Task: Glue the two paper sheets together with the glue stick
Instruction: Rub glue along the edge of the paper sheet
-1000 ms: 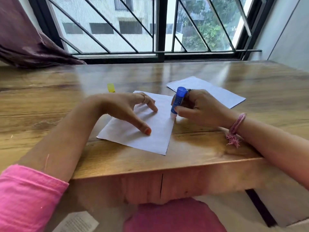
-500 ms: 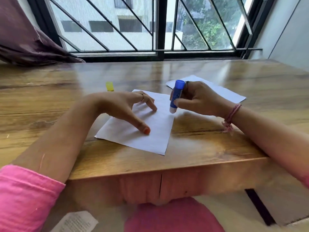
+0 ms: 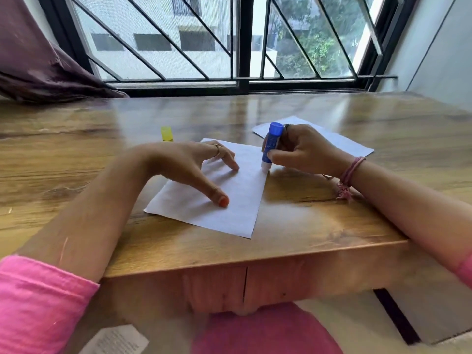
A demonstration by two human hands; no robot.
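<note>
Now right hand (image 3: 304,152) grips glue stick (image 3: 271,145) on sheet (image 3: 224,200); left hand (image 3: 189,164) presses flat.

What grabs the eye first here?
The blue glue stick, held upright in the right hand with its white tip on the right edge of the near sheet at mid-table. The left hand presses that sheet flat with spread fingers. A yellow cap lies behind it, and a second sheet behind the right hand.

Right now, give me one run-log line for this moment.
step: applying glue | right hand: grips glue stick, tip on near sheet right edge | left hand: presses near sheet | second sheet: apart, behind
</note>
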